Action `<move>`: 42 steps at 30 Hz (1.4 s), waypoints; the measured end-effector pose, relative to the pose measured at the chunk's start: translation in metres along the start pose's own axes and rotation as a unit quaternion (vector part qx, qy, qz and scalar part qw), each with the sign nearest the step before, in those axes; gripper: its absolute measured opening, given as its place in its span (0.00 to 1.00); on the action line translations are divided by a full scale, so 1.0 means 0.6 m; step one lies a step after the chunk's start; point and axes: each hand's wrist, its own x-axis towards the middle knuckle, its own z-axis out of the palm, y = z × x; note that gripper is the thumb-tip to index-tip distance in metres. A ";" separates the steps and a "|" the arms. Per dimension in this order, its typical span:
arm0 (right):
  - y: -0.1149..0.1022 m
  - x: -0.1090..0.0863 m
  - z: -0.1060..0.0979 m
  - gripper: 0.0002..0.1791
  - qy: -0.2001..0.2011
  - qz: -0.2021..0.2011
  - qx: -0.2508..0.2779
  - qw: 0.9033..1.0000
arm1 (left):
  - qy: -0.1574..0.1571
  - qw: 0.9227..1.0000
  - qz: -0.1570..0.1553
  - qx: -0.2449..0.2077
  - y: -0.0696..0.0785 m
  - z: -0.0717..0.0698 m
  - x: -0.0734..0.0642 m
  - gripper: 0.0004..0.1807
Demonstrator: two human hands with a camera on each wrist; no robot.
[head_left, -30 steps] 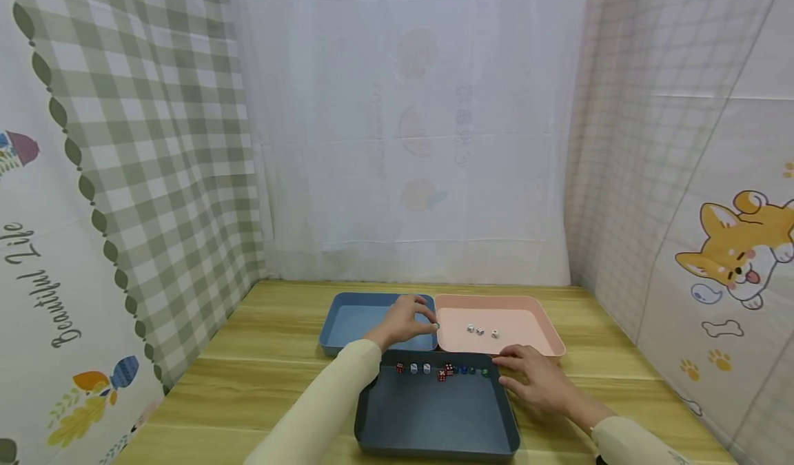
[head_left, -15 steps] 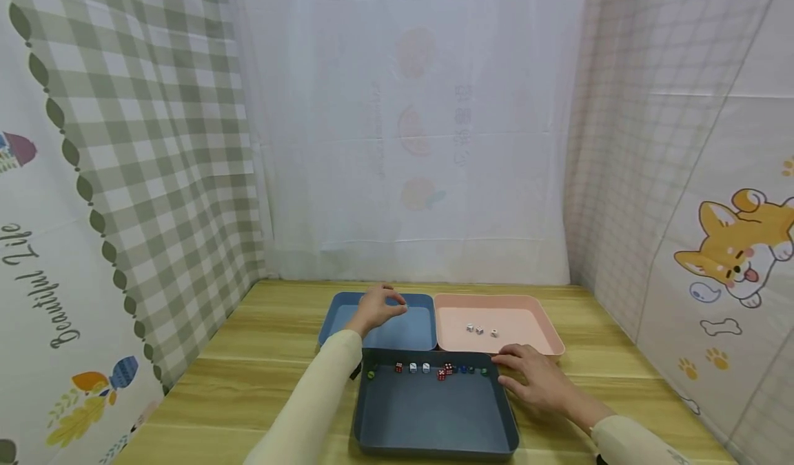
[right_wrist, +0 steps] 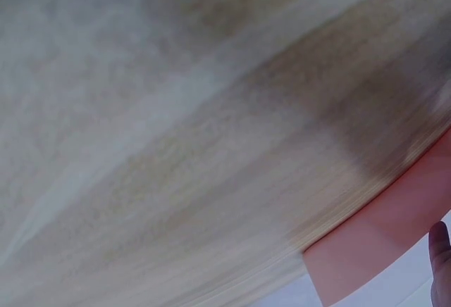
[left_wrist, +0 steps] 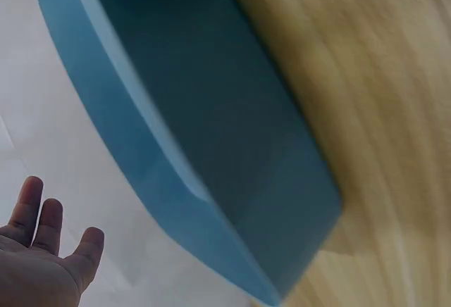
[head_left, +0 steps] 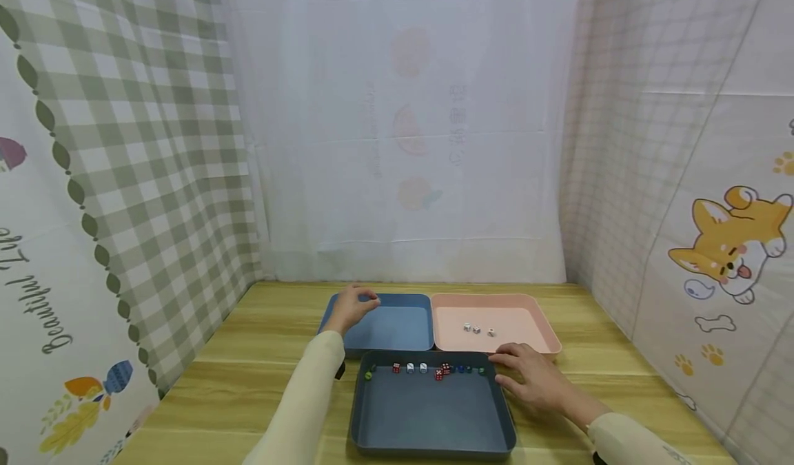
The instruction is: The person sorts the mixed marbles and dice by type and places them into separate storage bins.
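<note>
My left hand (head_left: 352, 308) is over the left part of the blue tray (head_left: 400, 327), thumb and index fingertips brought together. What they pinch looks like a tiny die, mostly hidden by the fingertips. In the left wrist view the other fingers (left_wrist: 87, 252) reach out past the tray's side. My right hand (head_left: 530, 375) touches the back right corner of the dark grey tray (head_left: 434, 417), fingers loosely extended. Along that tray's back lie red dice (head_left: 438, 375), white dice (head_left: 410, 368), blue dice (head_left: 461, 368) and green dice (head_left: 369, 375).
A pink tray (head_left: 486, 306) stands to the right of the blue one, with white dice (head_left: 476, 329) in it. The trays sit close together on a wood-grain table (head_left: 273, 355). A white curtain (head_left: 409, 258) hangs behind, and patterned cloths stand at both sides.
My left hand has moved left, from the edge between the blue and pink trays to the blue tray's left side. The right hand stays put. The dice in the trays lie unchanged.
</note>
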 end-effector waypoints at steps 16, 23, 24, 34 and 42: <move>-0.001 0.001 0.001 0.20 0.002 -0.007 -0.005 1.000 | 0.003 0.996 -0.048 0.076 -0.038 0.002 -0.022 0.08; 0.000 0.001 0.003 0.20 -0.002 -0.001 -0.002 1.000 | 0.000 0.996 -0.049 0.074 -0.029 0.007 -0.021 0.10; 0.001 0.001 0.003 0.21 -0.002 0.000 -0.001 1.000 | 0.000 0.996 -0.049 0.076 -0.029 0.008 -0.020 0.11; 0.002 0.000 0.004 0.20 0.010 -0.013 -0.004 1.000 | -0.009 0.996 -0.060 0.064 -0.031 0.007 -0.012 0.13; -0.001 -0.001 0.000 0.20 0.005 -0.011 -0.001 1.000 | -0.003 0.997 -0.027 0.075 -0.035 0.005 -0.011 0.13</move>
